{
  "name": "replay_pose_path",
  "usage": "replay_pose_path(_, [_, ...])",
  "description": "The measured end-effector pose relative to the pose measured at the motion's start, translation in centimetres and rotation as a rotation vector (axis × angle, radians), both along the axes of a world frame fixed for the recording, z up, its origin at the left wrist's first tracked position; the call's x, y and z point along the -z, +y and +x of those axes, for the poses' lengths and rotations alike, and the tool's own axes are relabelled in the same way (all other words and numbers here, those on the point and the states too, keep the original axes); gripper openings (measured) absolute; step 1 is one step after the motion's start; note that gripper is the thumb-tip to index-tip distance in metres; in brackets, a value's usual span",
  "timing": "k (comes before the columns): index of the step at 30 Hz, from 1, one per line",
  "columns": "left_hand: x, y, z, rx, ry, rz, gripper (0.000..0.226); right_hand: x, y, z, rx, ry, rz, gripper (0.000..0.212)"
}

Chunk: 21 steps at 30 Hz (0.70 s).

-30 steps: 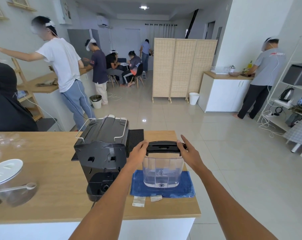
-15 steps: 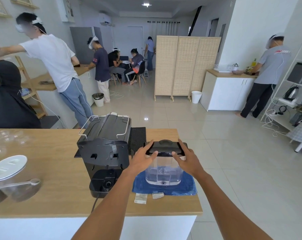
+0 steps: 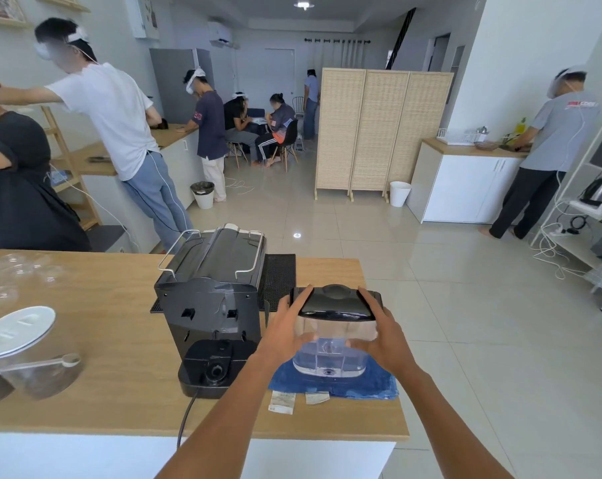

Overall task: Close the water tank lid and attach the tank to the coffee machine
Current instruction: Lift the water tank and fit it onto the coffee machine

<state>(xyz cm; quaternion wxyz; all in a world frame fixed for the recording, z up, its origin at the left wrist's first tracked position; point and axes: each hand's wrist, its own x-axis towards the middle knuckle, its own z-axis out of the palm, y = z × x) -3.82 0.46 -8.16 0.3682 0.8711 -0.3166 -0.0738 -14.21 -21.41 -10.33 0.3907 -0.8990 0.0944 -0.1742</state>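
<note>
A clear plastic water tank point(image 3: 330, 354) with a black lid point(image 3: 337, 302) lying flat on top stands on a blue cloth point(image 3: 368, 383). My left hand point(image 3: 285, 330) clasps the tank's left side and my right hand point(image 3: 382, 333) its right side, fingers reaching up onto the lid. The black coffee machine point(image 3: 211, 305) stands just left of the tank with its back toward me, its round tank socket point(image 3: 215, 369) showing on the low base.
A black drip mat point(image 3: 280, 274) lies behind the machine. A clear jar with a white lid and scoop point(image 3: 23, 350) sits at the counter's left. Two small paper packets point(image 3: 298, 399) lie before the cloth. The counter point(image 3: 120, 375) ends just right of the tank. Several people stand around the room.
The lid went from tilted open to lying flat on the tank. Both hands slid from the lid's ends down onto the tank's sides.
</note>
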Motion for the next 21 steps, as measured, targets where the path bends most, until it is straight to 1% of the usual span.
replay_pose_path(6, [1.6, -0.2, 0.5, -0.004, -0.015, -0.074, 0.108, 1.5, -0.7, 0.2, 0.045, -0.094, 0.028, 0.101])
replay_pose_path(11, [2.3, -0.2, 1.0, 0.015, 0.021, -0.135, 0.117, 1.5, -1.3, 0.6, 0.004, -0.098, 0.011, 0.103])
replay_pose_path(15, [2.2, -0.5, 1.2, -0.014, 0.009, -0.144, 0.114, 1.4, -1.5, 1.3, -0.009, -0.088, 0.016, 0.102])
replay_pose_path(21, [2.5, -0.4, 0.6, -0.003, 0.002, -0.166, 0.111, 1.6, -1.3, 0.8, -0.022, -0.096, 0.016, 0.101])
